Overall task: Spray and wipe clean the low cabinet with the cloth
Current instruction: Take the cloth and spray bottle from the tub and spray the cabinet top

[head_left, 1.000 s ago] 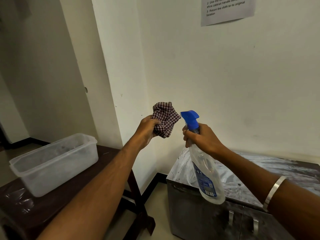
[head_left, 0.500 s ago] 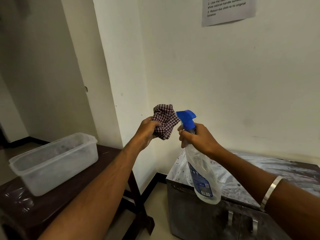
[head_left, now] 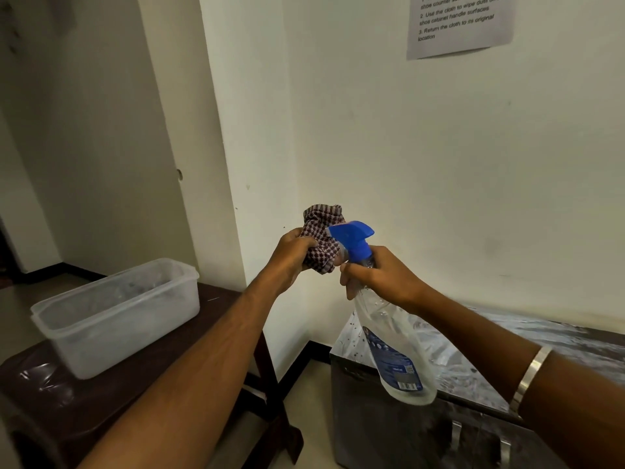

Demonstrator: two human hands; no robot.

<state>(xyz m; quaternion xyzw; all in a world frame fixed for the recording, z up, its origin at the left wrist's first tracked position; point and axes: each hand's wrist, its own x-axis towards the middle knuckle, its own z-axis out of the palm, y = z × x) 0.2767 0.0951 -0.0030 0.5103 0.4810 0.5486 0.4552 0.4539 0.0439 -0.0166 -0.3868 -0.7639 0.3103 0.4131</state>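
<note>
Left hand (head_left: 291,255): raised at centre frame, fingers (head_left: 306,243) clenched around a bunched checked cloth (head_left: 320,238). Right hand (head_left: 382,275): fingers wrapped around the neck of a clear spray bottle (head_left: 395,346), held tilted, its blue trigger head (head_left: 353,235) directly in front of the cloth, nozzle overlapping it; whether they touch cannot be told. Silver bangle (head_left: 529,377) on the right forearm. Low cabinet (head_left: 389,431): lower right, against the wall, under the bottle; top mottled with pale streaks, two metal handles (head_left: 456,433) on its front. Dark wooden table (head_left: 101,394): lower left, carrying a translucent plastic tub (head_left: 116,316). Printed instruction sheet (head_left: 460,23): on the far wall, upper right.
</note>
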